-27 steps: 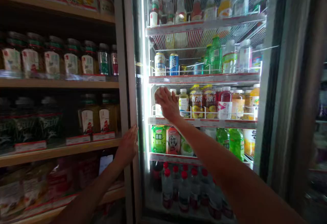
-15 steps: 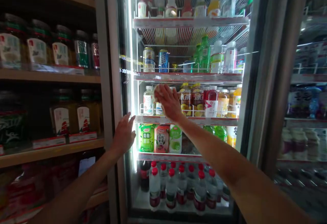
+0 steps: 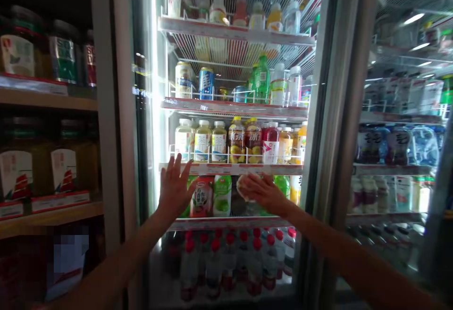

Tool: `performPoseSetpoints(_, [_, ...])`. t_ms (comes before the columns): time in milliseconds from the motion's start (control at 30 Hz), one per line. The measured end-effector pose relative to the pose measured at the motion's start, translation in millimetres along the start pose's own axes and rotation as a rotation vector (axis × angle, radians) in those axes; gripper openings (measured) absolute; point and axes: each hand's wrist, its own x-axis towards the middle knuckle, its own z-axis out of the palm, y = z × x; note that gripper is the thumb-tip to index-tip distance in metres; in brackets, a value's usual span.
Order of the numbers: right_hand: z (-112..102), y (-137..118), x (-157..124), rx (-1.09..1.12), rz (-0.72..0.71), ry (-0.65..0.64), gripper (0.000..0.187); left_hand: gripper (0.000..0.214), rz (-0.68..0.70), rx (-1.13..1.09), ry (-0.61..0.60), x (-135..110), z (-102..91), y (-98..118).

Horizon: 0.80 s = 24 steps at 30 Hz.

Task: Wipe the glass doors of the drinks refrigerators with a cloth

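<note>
My left hand [image 3: 175, 185] is raised with its fingers spread, holding nothing, at the left part of the lit drinks cooler's glass door [image 3: 143, 126]. It overlaps the shelf edge below the tea bottles [image 3: 203, 142]; contact with the glass is hard to tell. My right hand [image 3: 267, 193] is bent around a pale, crumpled cloth [image 3: 244, 187], held against the glass in front of the carton shelf. Behind the glass near it stand a green-and-white carton [image 3: 222, 196] and a red carton [image 3: 201, 199].
Bottles with red caps [image 3: 230, 258] fill the cooler's bottom. Cans [image 3: 206, 83] and more bottles stand on the upper shelves. A thick metal door frame [image 3: 348, 93] runs down the right, with another cooler [image 3: 396, 168] beyond. Wooden shelves [image 3: 49, 97] with large jars stand at left.
My right hand has moved down with the cloth, from the tea-bottle shelf to the carton shelf. My left hand has shifted right, off the door's side edge. The view has turned right.
</note>
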Motion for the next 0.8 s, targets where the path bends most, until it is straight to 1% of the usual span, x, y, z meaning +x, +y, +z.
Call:
performPoseSetpoints(33, [-3.6, 11.0, -9.0, -0.026, 0.030, 0.003, 0.058, 0.057, -0.006, -0.001, 0.015, -0.8, 4.1, 3.9])
performPoseSetpoints(67, [-7.9, 24.7, -15.2, -0.074, 0.139, 0.041, 0.059, 0.058, -0.008, 0.000, 0.032, -2.2, 7.6, 6.3])
performPoseSetpoints(133, [-16.5, 48.2, -24.6, -0.195, 0.439, 0.165, 0.059, 0.060, -0.001, 0.000, 0.068, -5.5, 12.6, 8.0])
performPoseSetpoints(167, [-19.5, 52.3, -31.1, -0.234, 0.540, 0.214, 0.060, 0.061, 0.002, 0.000, 0.085, -7.2, 14.3, 8.1])
performPoseSetpoints(200, [-21.1, 49.3, -40.4, -0.251, 0.590, 0.239, 0.060, 0.063, 0.005, 0.000, 0.101, -8.9, 15.5, 8.2])
performPoseSetpoints(233, [-21.3, 39.5, -52.5, -0.249, 0.599, 0.239, 0.061, 0.064, 0.005, 0.001, 0.117, -10.5, 16.6, 8.5])
performPoseSetpoints(267, [-20.1, 25.4, -66.7, -0.223, 0.553, 0.205, 0.062, 0.064, 0.009, 0.004, 0.128, -12.3, 17.6, 9.1])
performPoseSetpoints(333, [-16.9, -2.0, -93.4, -0.149, 0.380, 0.064, 0.063, 0.066, 0.029, 0.012, 0.138, -15.8, 19.7, 10.9])
performPoseSetpoints(367, [-16.3, -8.3, -101.7, -0.119, 0.289, -0.024, 0.063, 0.066, 0.040, 0.017, 0.143, -17.5, 20.7, 11.7])
performPoseSetpoints(400, [-17.0, -6.8, -104.4, -0.114, 0.259, -0.049, 0.062, 0.066, 0.049, 0.023, 0.145, -18.9, 21.5, 12.0])
performPoseSetpoints(433, [-18.9, 2.4, -101.5, -0.123, 0.283, -0.039, 0.062, 0.065, 0.054, 0.027, 0.146, -20.2, 22.2, 11.7])
performPoseSetpoints(467, [-21.7, 17.4, -93.9, -0.144, 0.344, 0.012, 0.061, 0.065, 0.057, 0.030, 0.146, -21.1, 22.6, 10.7])
performPoseSetpoints(533, [-26.5, 51.5, -72.9, -0.196, 0.582, 0.178, 0.057, 0.063, 0.055, 0.026, 0.150, -22.6, 22.5, 7.3])
performPoseSetpoints(567, [-27.4, 63.0, -64.0, -0.211, 0.638, 0.224, 0.056, 0.062, 0.054, 0.019, 0.146, -23.4, 22.0, 5.9])
performPoseSetpoints(600, [-26.6, 67.0, -58.3, -0.211, 0.673, 0.267, 0.056, 0.062, 0.050, 0.009, 0.140, -24.1, 21.3, 5.9])
performPoseSetpoints(633, [-24.3, 62.7, -56.2, -0.188, 0.657, 0.280, 0.056, 0.061, 0.043, -0.002, 0.134, -24.8, 20.4, 8.1])
performPoseSetpoints(667, [-20.7, 51.0, -56.9, -0.148, 0.600, 0.257, 0.057, 0.061, 0.039, -0.017, 0.130, -25.0, 19.5, 13.4])
performPoseSetpoints(700, [-16.2, 34.1, -59.0, -0.098, 0.532, 0.228, 0.058, 0.061, 0.045, -0.045, 0.128, -24.4, 18.7, 22.5])
performPoseSetpoints(733, [-11.3, 15.2, -60.1, -0.042, 0.454, 0.165, 0.059, 0.061, 0.067, -0.089, 0.124, -22.5, 18.1, 35.6])
performPoseSetpoints(767, [-6.6, -2.8, -58.3, -0.003, 0.407, 0.117, 0.059, 0.061, 0.105, -0.154, 0.116, -18.8, 17.6, 52.2])
performPoseSetpoints(800, [-2.4, -17.4, -52.1, 0.030, 0.399, 0.091, 0.058, 0.060, 0.148, -0.237, 0.104, -12.9, 17.2, 71.6])
